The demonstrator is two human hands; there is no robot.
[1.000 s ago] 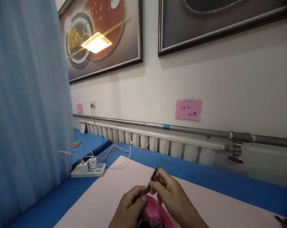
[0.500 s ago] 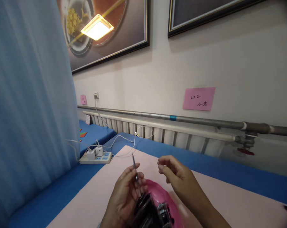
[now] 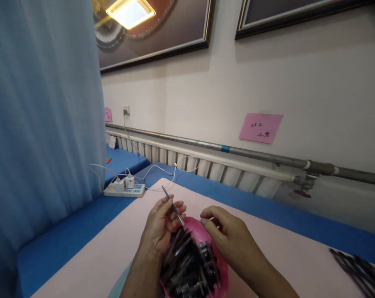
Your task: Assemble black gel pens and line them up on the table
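My left hand (image 3: 161, 223), palm up, grips a slender pen refill (image 3: 176, 212) between thumb and fingers. Its pointed tip slants up and left, and its lower end hangs over a pink bowl (image 3: 223, 278). A heap of black and clear pen parts (image 3: 187, 265) fills the bowl, partly blurred; caps and barrels seem to be among them. Over the bowl's right rim is my right hand (image 3: 229, 231), apart from the refill. Its fingers are curled in with thumb and forefinger close together, and whatever may be between them is hidden.
Black pens (image 3: 358, 269) lie in a pile at the right on the pink sheet (image 3: 112, 244), which covers part of the blue table (image 3: 63, 244). A power strip (image 3: 125, 190) with white chargers and cables stands at the left, near a blue curtain (image 3: 47, 103). Radiator and pipe (image 3: 262, 158) run behind.
The view has tipped down, showing more of the bowl and the pens at right. The refill leans further left in my left hand. My right hand's fingers have drawn closer together.
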